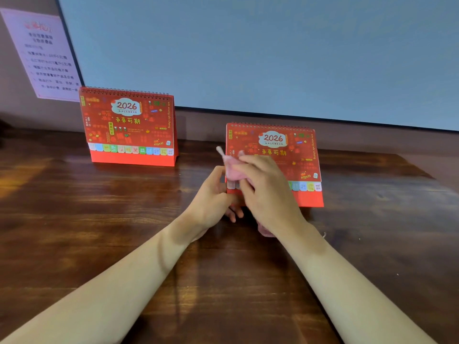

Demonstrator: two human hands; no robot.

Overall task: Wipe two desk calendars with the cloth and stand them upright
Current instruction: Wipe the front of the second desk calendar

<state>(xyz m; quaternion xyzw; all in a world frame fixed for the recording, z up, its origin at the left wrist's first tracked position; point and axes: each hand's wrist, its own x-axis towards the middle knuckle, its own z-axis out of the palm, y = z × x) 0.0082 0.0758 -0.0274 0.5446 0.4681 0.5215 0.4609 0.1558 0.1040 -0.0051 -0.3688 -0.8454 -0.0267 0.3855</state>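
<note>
Two red 2026 desk calendars stand upright on the dark wooden desk. The left calendar [128, 127] is at the back left, untouched. The right calendar [280, 155] stands in the middle right, and both hands are at its lower left corner. My right hand [265, 192] grips a pink cloth [232, 170] bunched against the calendar's front. My left hand [211, 197] holds the calendar's left edge with curled fingers. Part of the cloth also shows below my right wrist.
A large pale blue panel [260, 50] with a dark frame stands behind the desk. A pink printed notice [47, 55] leans at the back left. The wooden desk [99, 219] stretches wide in front of the calendars.
</note>
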